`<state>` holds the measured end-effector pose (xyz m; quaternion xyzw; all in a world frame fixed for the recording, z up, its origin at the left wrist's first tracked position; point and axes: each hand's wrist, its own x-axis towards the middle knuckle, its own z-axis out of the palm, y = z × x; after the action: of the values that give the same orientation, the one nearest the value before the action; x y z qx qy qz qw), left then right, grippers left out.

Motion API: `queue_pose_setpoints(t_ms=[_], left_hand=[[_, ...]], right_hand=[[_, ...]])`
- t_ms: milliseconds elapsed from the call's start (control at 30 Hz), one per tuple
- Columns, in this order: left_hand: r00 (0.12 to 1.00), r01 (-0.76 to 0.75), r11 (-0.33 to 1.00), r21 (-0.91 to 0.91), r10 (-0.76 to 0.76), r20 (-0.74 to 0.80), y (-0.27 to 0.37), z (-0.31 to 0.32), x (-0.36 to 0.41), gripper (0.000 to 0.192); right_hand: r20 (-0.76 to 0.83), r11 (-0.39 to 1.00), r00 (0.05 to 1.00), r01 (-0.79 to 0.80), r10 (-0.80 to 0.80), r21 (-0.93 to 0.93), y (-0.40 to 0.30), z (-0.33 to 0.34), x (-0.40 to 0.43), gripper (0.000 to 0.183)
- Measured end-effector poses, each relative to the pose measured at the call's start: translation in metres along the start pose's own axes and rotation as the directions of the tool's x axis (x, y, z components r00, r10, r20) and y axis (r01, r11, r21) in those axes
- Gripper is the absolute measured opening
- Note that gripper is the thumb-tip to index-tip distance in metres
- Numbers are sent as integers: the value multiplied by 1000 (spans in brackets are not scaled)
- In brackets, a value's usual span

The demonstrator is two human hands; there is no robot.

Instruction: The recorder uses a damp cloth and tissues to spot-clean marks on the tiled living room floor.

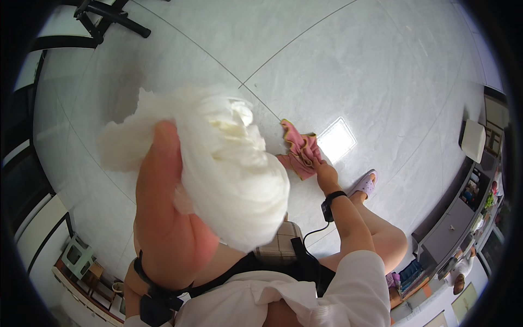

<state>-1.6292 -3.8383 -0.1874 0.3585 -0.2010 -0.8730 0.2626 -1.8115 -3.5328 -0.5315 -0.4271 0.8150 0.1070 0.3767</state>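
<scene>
My left hand (163, 204) is raised close to the camera, its thumb and fingers closed around a large crumpled wad of white tissue (237, 175). A loose flap of the tissue sticks out past the thumb, and most of my fingers are hidden behind the wad. Lower down, my right hand (327, 175) grips the near edge of a pink cloth (301, 151) with yellow-green stitched edging. The bunched cloth is at the grey tiled floor (392, 94), to the right of the tissue. Both wrists wear black straps with small devices.
A purple clog (365, 184) is on my right foot. Below me is a plaid-covered seat (280, 241). A black metal frame (112, 18) stands at the upper left, a pale green plastic stool (76, 255) at the lower left. Along the right runs a grey cabinet (445, 227) near a white stool (473, 141).
</scene>
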Motion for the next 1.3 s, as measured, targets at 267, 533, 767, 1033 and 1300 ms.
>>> queue_pose_setpoints(t_ms=[267,533,767,1033,1300], left_hand=[[978,-123,989,80,135,-162,-14,8,13,38],[986,-149,988,39,151,-72,-6,4,5,33],[968,-73,997,25,76,-239,-10,18,-4,47],[985,-125,992,-15,122,-120,-12,2,12,41],[985,-76,997,27,79,-153,-14,14,2,49]], right_hand=[[36,842,999,-21,2,539,-133,-83,115,42],[-99,994,991,96,-91,44,-42,4,54,46],[41,876,997,33,-61,481,-36,-27,14,42],[-58,824,997,73,-49,561,-109,-6,119,43],[7,978,990,138,-141,159,-10,39,-7,41]])
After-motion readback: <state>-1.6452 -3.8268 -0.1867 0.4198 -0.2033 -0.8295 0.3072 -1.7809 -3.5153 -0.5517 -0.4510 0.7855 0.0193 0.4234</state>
